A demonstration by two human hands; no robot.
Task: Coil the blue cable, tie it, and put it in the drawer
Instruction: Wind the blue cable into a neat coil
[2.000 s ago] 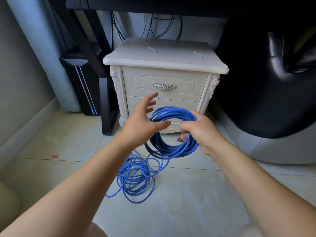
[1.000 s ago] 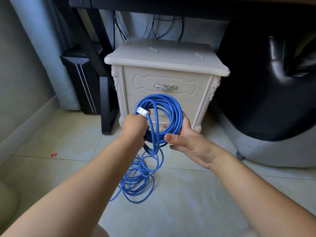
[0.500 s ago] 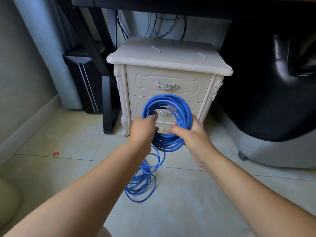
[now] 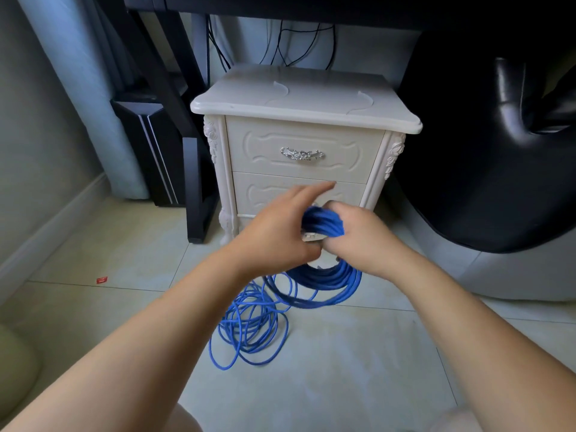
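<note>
Far to your left a small red scrap [image 4: 102, 280] lies on the floor [image 4: 93, 244]. Next comes a black box [image 4: 149, 151] standing by the wall, and just beside it is a white cabinet [image 4: 299, 101]. Its top drawer [image 4: 265, 163] is closed and has a shiny handle [image 4: 301, 154]. In front of the lower drawer [image 4: 258, 194], closed too, is your left hand [image 4: 277, 235]. Its fingers [image 4: 311, 190] are stretched out straight and wide, a bit blurry, and they wrap round nothing. Right beside it is the blue cable [image 4: 324, 224]. Part of it is a thick ring of loops held up in front of the cabinet. The rest lies in a loose pile [image 4: 249, 332] on the floor under your left wrist. A white plug [image 4: 311, 236] peeks out between your hands. Your right hand [image 4: 358, 236] has its fingers curled tight round the top of the ring. Far to the right sits a big black chair [image 4: 483, 151].
</note>
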